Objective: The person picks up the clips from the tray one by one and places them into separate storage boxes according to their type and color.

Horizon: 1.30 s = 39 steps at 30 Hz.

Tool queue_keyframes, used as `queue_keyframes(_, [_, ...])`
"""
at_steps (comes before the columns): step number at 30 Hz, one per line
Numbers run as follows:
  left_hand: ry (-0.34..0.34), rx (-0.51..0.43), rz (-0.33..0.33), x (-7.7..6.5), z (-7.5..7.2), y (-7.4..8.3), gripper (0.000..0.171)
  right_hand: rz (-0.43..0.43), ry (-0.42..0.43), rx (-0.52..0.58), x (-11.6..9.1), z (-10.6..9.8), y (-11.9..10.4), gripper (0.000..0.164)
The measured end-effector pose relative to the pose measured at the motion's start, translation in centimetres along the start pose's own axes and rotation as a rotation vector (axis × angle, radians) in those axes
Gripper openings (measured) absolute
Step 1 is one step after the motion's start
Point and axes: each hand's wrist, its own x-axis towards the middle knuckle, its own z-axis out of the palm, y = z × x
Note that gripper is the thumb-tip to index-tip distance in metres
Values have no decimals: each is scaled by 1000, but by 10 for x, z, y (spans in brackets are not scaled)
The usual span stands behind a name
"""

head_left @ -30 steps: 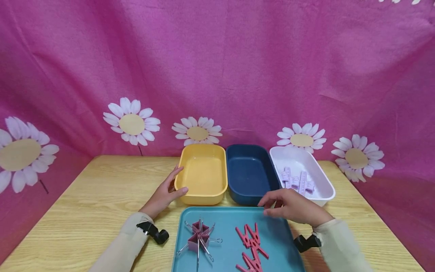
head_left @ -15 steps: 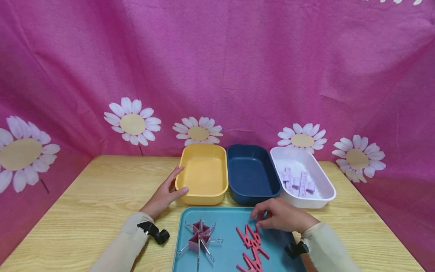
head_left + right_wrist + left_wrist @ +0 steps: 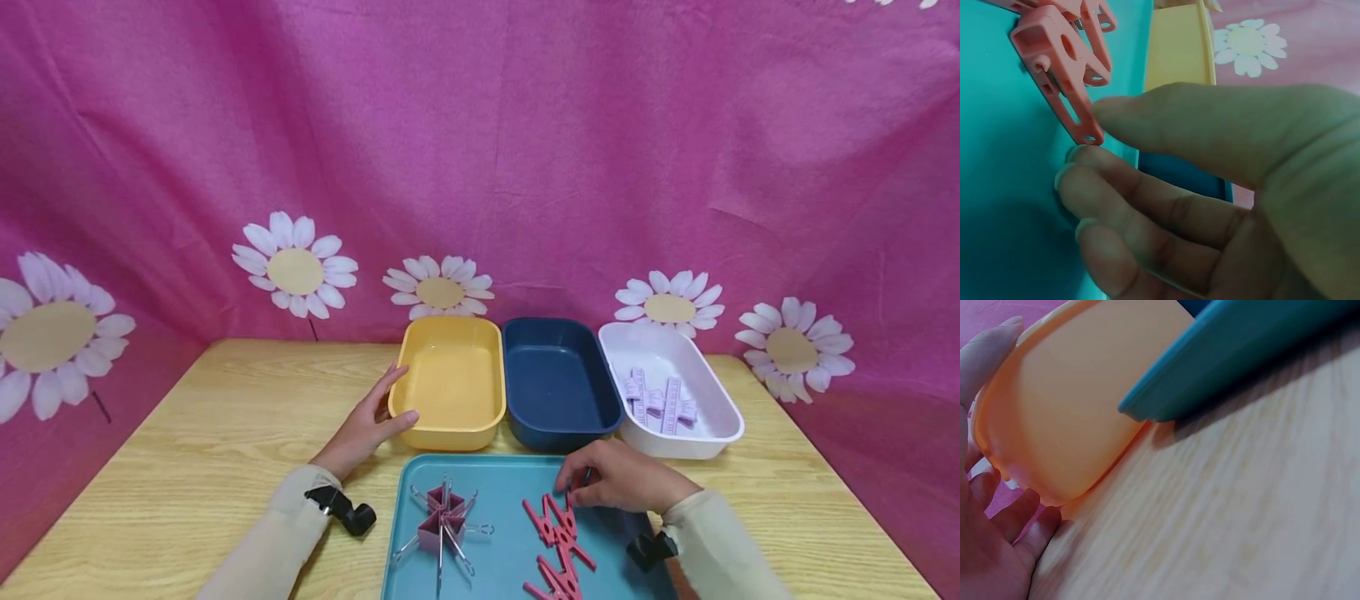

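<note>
My left hand holds the yellow bin at its near left corner. The thumb lies on the rim and the fingers curl against the outer wall, as the left wrist view shows. Over the teal tray, my right hand has its thumb and index fingertip at the end of a pink clothespin, pinching it. That clothespin is the farthest of several pink clothespins lying close together on the tray. On the tray's left side, dusty-pink binder clips with silver handles stand clustered.
Right of the yellow bin stands a dark blue bin with nothing seen inside. Beyond it, a white bin holds several lilac pieces with ruler-like markings. All rest on a wooden table before a pink daisy curtain.
My right hand has moved down and left, from the tray's far edge near the white bin to the farthest clothespin. The left hand stays on the yellow bin.
</note>
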Motion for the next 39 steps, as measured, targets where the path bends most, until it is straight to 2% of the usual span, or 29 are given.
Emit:
queue_keyframes(9, [4,-5,0,0,0,1,72,27,-24,17,2,0,0,15])
queue_keyframes(25, [-1,-15,10,1,0,0,70,91,5,-5,5,2,2,8])
queue_keyframes(39, [0,-15,0,0,0,2,71,54,51,-92,6,3,3,4])
